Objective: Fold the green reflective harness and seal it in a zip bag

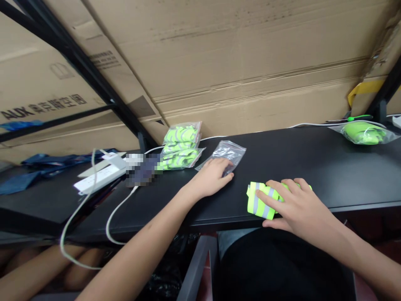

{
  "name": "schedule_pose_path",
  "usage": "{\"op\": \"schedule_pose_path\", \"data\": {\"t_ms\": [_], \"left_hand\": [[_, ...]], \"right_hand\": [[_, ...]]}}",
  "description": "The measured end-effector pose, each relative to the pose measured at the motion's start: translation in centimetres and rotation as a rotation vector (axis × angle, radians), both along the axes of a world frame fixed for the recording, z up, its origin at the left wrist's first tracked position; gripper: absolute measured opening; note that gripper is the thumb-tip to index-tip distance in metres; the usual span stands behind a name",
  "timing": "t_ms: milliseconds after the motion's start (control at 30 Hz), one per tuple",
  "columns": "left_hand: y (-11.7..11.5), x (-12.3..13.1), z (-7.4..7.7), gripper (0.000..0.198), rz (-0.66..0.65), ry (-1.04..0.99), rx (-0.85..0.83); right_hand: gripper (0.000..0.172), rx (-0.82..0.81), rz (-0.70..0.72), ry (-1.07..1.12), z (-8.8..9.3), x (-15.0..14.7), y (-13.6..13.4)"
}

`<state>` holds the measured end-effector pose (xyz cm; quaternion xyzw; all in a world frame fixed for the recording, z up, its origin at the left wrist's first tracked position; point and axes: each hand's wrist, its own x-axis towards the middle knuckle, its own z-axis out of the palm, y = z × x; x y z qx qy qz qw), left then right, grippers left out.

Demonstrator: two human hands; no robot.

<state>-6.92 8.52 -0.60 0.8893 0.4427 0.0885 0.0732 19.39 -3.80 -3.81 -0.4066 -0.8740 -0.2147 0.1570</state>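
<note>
Near the front edge of the desk, the right hand is wrapped over a folded yellow-green bundle with grey stripes, its fingers laid across the top and its thumb low on the near side. One end of the bundle sticks out to the left, its layers not quite even, so light, broad pressure should serve better than a hard pinch, which might push the folds askew. Squaring that loose end against the desk top would make it neater. The left hand rests on a clear bag lying flat farther back, well apart from the bundle; its thumb stands away from the forefinger, but whether the hidden fingertips grip the film I cannot tell. Thin film like this probably slides and clings to itself, so it is best taken by one layer at a rim, with thumb and finger on opposite faces. Just left of the bag sits a stack of bagged bundles; moving the left wrist clear of it would avoid a knock. Another bagged bundle lies toward the right, at the back.
</note>
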Motion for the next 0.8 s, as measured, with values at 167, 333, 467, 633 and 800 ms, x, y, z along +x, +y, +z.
{"op": "schedule_pose_path", "data": {"t_ms": [167, 333, 467, 633, 800], "left_hand": [[-4.2, -0.8, 1.5, 0.018, -0.287, -0.062, -0.166], [-5.3, -1.5, 3.6, 0.025, -0.192, -0.121, -0.305], [-4.8, 1.2, 4.0, 0.064, 0.057, -0.152, -0.159], [-3.0, 6.4, 2.4, 0.136, 0.278, -0.003, -0.057], [-2.5, 6.1, 1.2, 0.126, 0.152, -0.08, -0.119]], "right_hand": [[0.052, -0.019, 0.024, 0.025, 0.4, 1.2, 0.3], [0.044, -0.012, -0.029, 0.038, 0.3, 3.3, 0.7], [0.044, -0.015, -0.048, 0.027, 0.1, 3.7, 0.9], [0.044, 0.004, -0.123, 0.033, 0.2, 3.4, 0.7], [0.045, 0.036, -0.197, 0.07, 0.1, 3.4, 0.5]]}}
